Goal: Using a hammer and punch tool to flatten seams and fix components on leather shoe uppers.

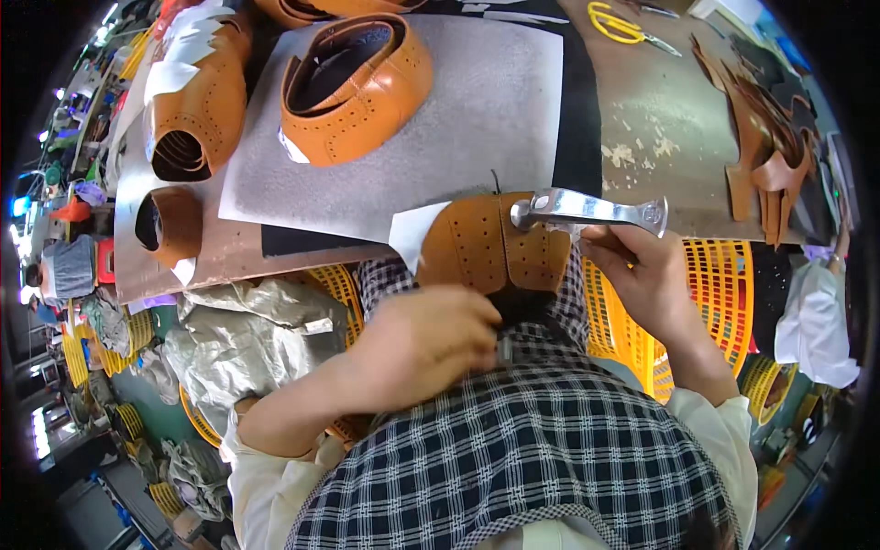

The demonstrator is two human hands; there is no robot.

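Note:
My right hand (642,275) is closed around a shiny metal hammer (591,209), its round face against the brown leather shoe upper (477,243) by the seam. This upper, with rows of punched holes and a white flap at its left, lies over the table's front edge; a loose thread sticks up from its seam. My left hand (426,344) is blurred just below the upper's lower edge, fingers curled. Whatever they hold, if anything, is hidden. Beyond lies a ring-shaped tan upper (357,92) on a grey sheet (495,101).
Nested tan uppers (197,119) and a smaller brown piece (174,225) lie at left. Yellow-handled scissors (628,26) and brown leather strips (765,151) are at right. Yellow baskets (724,284) stand below the table edge; silvery sheeting (257,335) is by my left arm.

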